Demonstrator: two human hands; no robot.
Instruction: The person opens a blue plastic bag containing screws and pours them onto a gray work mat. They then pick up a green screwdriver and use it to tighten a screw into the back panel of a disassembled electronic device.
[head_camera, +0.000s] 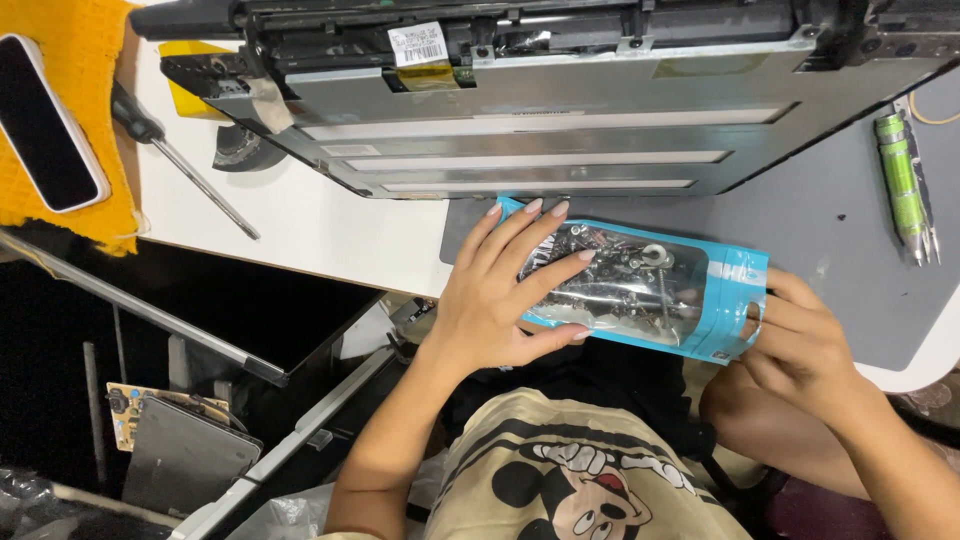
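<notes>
At about ten o'clock a phone lies face up on a yellow cloth, parked out of the working area, and just to its right a screwdriver rests on the white table with its tip pointing toward five o'clock, handle up by the cloth where it is easy to pick up. Below the table edge, at eight o'clock, a small circuit board sits on a grey metal part among dark frames. Across the top, from eleven to one o'clock, a stripped-down flat panel lies tilted with its metal back showing, spanning the table and the grey mat. At the centre the left hand lies flat with its fingers spread over the left end of a blue bag, pressing it down onto the mat's near edge, seemingly to keep it from sliding; the hand is open, resting rather than closed around anything. The bag has a clear window full of screws and small metal parts, and it lies lengthwise from the centre toward three o'clock, just below the panel. At four o'clock the right hand pinches the bag's right end, thumb and fingers closed on its blue rim near the hang hole, as if holding the mouth steady. At two o'clock a green driver lies on the mat, well apart from both hands.
</notes>
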